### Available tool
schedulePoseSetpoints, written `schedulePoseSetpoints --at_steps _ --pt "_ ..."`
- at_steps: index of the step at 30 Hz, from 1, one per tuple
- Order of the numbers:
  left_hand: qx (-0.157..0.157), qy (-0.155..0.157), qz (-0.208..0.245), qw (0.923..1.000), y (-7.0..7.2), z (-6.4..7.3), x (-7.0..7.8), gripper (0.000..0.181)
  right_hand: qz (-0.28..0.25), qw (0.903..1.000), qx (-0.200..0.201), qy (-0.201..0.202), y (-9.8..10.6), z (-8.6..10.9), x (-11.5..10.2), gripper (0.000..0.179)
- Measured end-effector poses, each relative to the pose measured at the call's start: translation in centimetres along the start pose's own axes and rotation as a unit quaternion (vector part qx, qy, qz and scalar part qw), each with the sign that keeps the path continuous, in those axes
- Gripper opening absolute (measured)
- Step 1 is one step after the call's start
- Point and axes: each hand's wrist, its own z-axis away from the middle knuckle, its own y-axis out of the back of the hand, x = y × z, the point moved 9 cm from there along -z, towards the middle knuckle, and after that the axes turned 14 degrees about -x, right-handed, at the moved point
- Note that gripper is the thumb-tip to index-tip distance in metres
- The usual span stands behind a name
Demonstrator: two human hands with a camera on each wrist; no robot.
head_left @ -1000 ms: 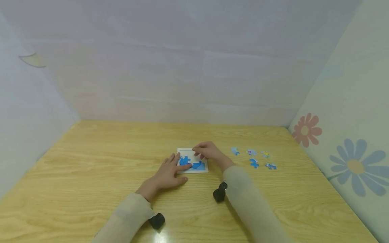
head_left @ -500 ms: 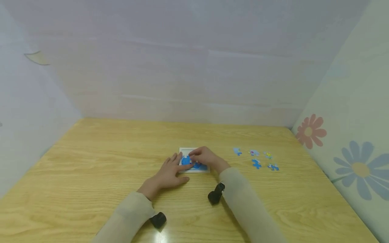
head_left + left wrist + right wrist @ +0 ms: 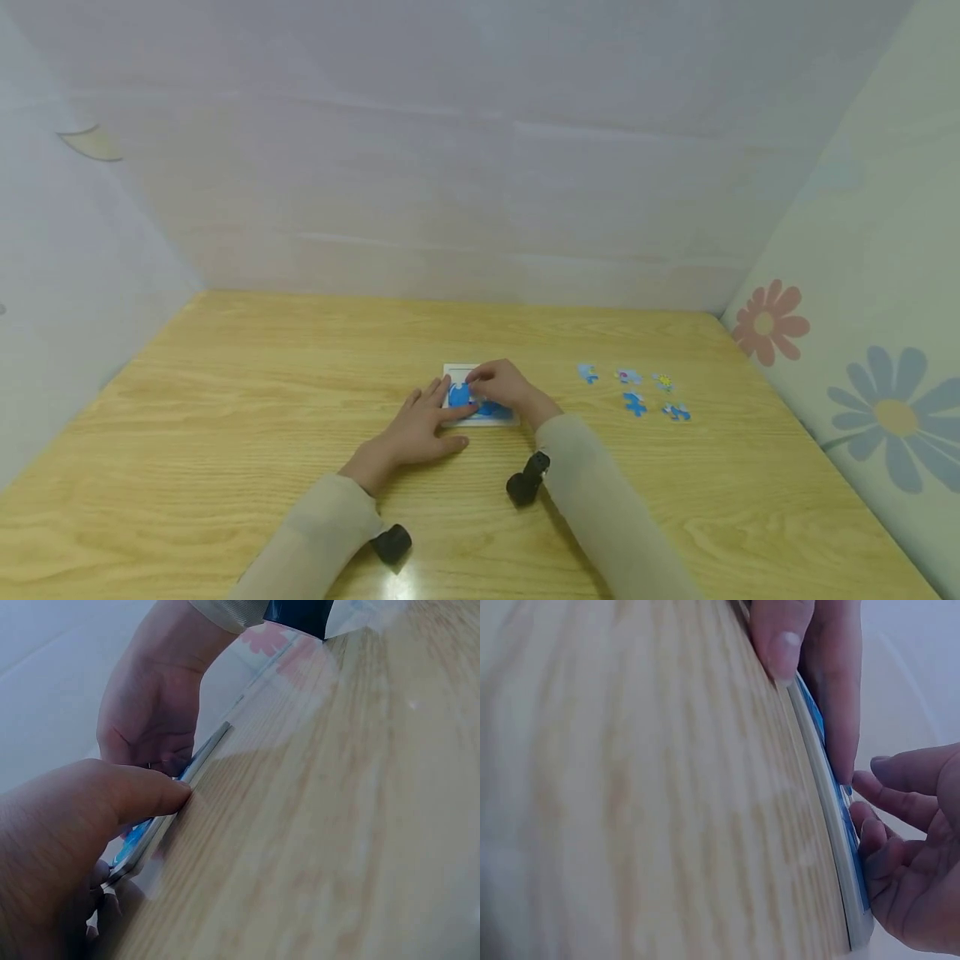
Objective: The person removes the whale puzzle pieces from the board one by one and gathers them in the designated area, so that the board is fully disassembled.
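Note:
A small white-edged jigsaw tray (image 3: 457, 367) with blue puzzle pieces (image 3: 459, 397) in it lies on the wooden table. My left hand (image 3: 420, 427) spreads across its left side, index fingertip on the pieces, while the thumb stays by the near edge. From the right, my right hand (image 3: 508, 390) bends over the tray, thumb and index tips close together over the middle. The right wrist view shows that hand (image 3: 922, 847) with its other fingers curled against the tray edge (image 3: 825, 780); I cannot tell whether it pinches a piece.
Several loose puzzle pieces lie to the right of the tray, among them a blue one (image 3: 634, 404) and one with a yellow sun (image 3: 663, 382). Pale cloth walls (image 3: 480, 167) stand behind and beside the wooden table (image 3: 262, 375).
My right hand has come down and left from the tray's upper edge to its middle, then shifted only slightly. The left hand keeps its place on the tray.

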Motion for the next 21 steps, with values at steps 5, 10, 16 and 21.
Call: schedulePoseSetpoints --at_steps 5,10,16,21 --pt "0.0 -0.001 -0.001 1.0 0.03 0.02 0.13 0.048 -0.018 0.9997 0.016 -0.006 0.1 0.03 0.07 0.018" --pt "-0.002 0.001 -0.001 1.0 0.05 0.01 0.25 0.048 -0.054 0.9984 0.013 -0.011 0.03 0.22 0.23 0.024" --pt "0.0 -0.005 -0.004 1.0 0.2 0.04 0.53 0.048 -0.038 0.9992 0.01 -0.004 -0.02 0.44 0.07 0.023" --pt "-0.004 -0.003 -0.003 1.0 0.15 0.04 0.53 0.048 -0.046 0.9989 0.01 0.006 -0.14 0.34 0.14 0.022"
